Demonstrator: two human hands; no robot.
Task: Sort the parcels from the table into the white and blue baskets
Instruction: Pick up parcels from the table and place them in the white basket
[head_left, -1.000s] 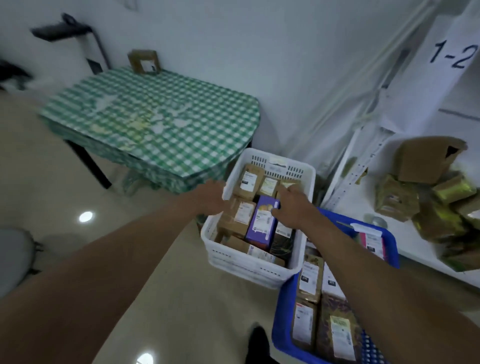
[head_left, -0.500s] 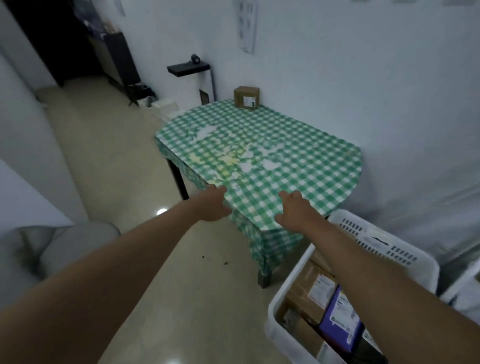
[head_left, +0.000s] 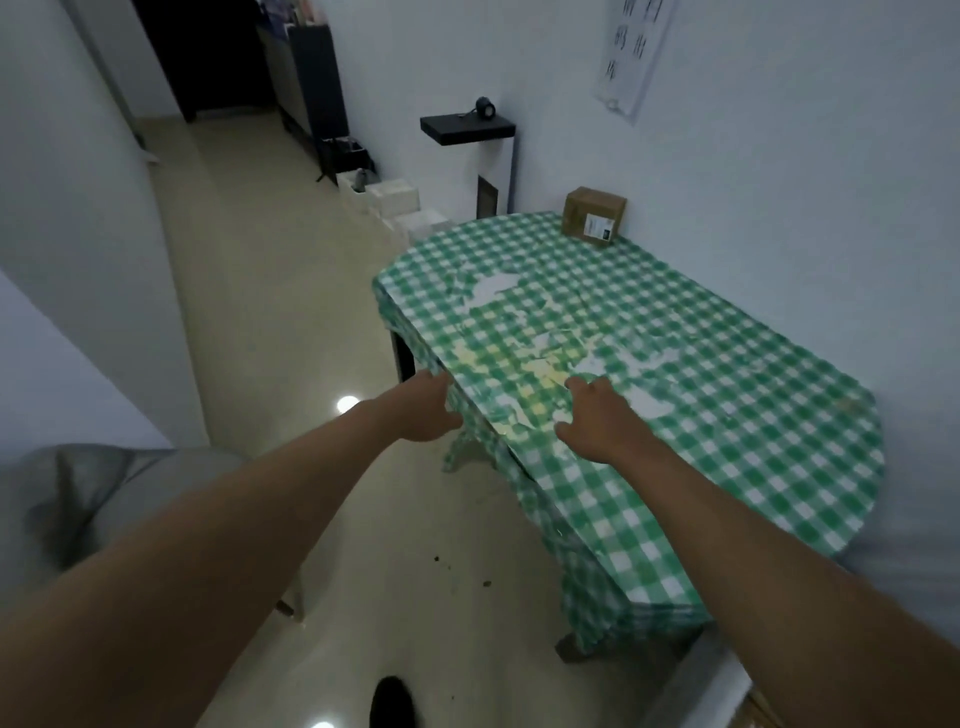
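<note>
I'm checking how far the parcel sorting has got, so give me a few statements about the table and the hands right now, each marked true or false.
1. One brown parcel sits on the table at its far corner by the wall. True.
2. The right hand grips that parcel. False: it holds nothing and is over the near part of the tablecloth, far from the parcel.
3. The left hand is at the table's near edge, empty. True.
4. The tablecloth is red and white. False: it is green and white checked.
5. A black shelf on the wall carries a small dark object. True.
</note>
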